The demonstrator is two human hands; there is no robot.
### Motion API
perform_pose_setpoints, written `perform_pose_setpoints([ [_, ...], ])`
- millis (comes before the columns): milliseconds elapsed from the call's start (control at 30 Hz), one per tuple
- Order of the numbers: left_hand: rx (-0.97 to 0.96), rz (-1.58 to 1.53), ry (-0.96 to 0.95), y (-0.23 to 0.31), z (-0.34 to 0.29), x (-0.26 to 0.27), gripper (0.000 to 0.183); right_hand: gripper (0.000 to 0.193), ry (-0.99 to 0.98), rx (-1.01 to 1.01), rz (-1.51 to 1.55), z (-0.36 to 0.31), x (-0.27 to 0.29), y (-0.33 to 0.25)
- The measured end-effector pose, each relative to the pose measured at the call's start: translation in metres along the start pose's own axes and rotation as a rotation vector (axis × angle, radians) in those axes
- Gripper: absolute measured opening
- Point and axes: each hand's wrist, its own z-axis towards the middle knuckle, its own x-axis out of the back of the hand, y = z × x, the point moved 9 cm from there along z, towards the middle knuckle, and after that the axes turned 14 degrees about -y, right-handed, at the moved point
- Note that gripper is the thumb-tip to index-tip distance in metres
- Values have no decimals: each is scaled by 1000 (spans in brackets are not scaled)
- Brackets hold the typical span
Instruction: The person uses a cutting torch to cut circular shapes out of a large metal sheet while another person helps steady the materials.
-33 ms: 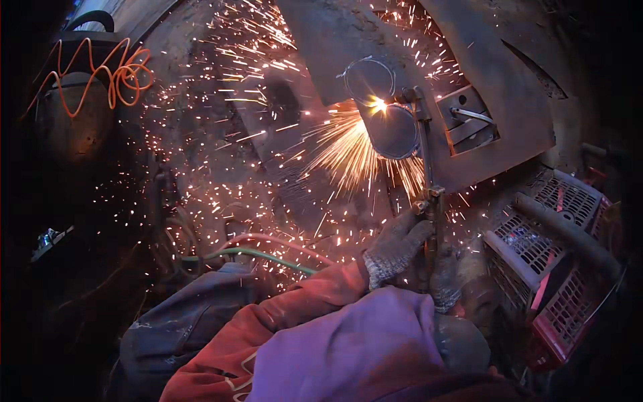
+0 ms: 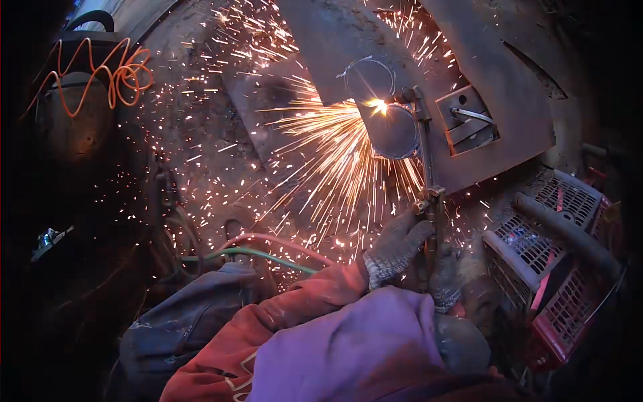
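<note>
Torch [image 2: 427,157] stands nearly upright in the picture, tip turned left to a bright flame

The torch is right of centre, its long axis running almost straight up the frame from the gloved hands below to its head [image 2: 410,96], with a very slight lean to the left at the top. There the head bends sharply, so the business end points left, toward a yellow-white flame [image 2: 379,106] on dark metal plate [image 2: 335,60] at upper centre. The flame sits between two round outlines, one above and one below.

The left hand [image 2: 400,240], in a grey knit-cuffed glove, is closed on the torch at its brass-coloured valve [image 2: 422,204]. The right hand [image 2: 445,278], also gloved, lies against the lower right side of the torch; it is too dark to tell how tightly its fingers are closed.

Sparks [image 2: 328,167] fan out left and downward from the flame, with more at the top of the frame. A pink hose [image 2: 288,242] and a green hose [image 2: 268,255] curve along the lower centre. Slatted plastic baskets [image 2: 569,301] stand at lower right, an orange coiled line [image 2: 86,94] hangs at upper left, and purple cloth [image 2: 348,335] covers the lower centre.
</note>
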Motion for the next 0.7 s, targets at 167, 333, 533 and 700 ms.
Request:
perform_pose_setpoints([
  [167, 40, -59, -4, -5, -1, 0, 28, 70, -12, -5, -22, 2, -1, 5],
  [333, 113, 1, -10, -20, 0, 3, 32, 70, 13, 93, -31, 2, -7, -5],
  [533, 126, 50, 3, -8, -5, 3, 33, 63, 58, 173, 72, 5, -10, -4],
  [700, -35, 151, 42, 4, -4, 5, 33, 63, -2, 99, -96, 2, -3, -2],
])
